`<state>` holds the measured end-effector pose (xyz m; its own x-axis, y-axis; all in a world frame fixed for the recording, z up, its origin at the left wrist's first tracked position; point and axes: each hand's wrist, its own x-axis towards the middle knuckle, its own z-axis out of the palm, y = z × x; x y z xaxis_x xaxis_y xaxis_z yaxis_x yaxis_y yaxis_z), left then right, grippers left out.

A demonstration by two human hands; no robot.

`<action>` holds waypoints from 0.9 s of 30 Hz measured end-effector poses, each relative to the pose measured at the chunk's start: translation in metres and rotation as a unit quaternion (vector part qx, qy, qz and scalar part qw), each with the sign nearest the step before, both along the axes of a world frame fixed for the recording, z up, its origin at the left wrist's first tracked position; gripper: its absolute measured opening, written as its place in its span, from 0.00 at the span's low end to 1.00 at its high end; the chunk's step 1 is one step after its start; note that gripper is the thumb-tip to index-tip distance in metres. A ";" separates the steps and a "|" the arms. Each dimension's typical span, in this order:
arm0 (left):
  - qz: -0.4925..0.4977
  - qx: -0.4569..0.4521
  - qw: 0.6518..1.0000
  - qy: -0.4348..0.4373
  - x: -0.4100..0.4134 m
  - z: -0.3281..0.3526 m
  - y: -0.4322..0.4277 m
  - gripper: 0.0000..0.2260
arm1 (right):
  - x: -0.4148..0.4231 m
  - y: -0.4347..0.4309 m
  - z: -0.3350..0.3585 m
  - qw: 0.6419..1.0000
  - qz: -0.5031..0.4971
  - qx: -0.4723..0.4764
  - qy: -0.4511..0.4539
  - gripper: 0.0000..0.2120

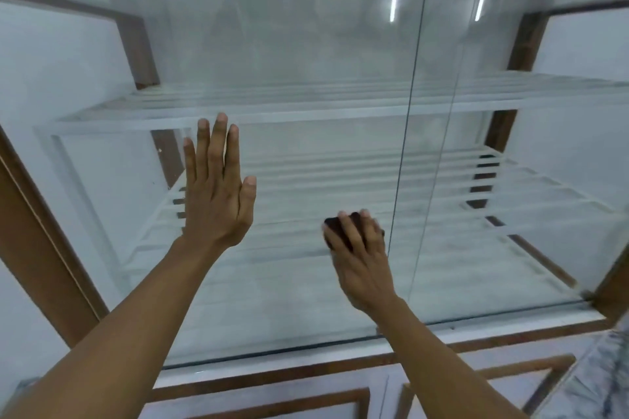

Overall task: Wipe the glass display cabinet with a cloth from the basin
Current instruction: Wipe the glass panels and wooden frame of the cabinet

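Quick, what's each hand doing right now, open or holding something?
Left hand: open, fingers straight, flat on the glass door.
Right hand: holds the dark cloth against the glass door.

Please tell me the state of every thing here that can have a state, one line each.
glass panels, overlapping near the middle, hazy and streaked.
left hand, open, fingers straight, flat on the glass.
right hand, holds the cloth against the glass.
cloth, dark, bunched under the fingers.
lower doors, shut.
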<state>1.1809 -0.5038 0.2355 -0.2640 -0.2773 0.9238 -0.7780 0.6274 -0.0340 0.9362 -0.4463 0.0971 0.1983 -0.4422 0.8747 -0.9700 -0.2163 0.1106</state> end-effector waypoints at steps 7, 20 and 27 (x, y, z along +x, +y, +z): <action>-0.007 0.062 0.998 0.014 -0.022 -0.046 0.011 0.30 | 0.064 -0.021 0.049 0.996 0.066 -0.031 -0.048 0.27; 0.004 0.115 0.993 -0.019 -0.040 -0.117 0.024 0.29 | 0.050 -0.007 -0.031 0.997 0.069 0.020 -0.028 0.26; 0.016 0.113 0.993 -0.035 -0.029 -0.099 0.024 0.29 | -0.018 -0.008 0.046 0.974 -0.015 -0.055 -0.218 0.24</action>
<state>1.1517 -0.4797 0.1369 -0.3119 -0.4856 0.8166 -0.7989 0.5993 0.0512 0.9180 -0.4548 0.1429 -0.2149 -0.3401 0.9155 -0.9357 -0.1967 -0.2927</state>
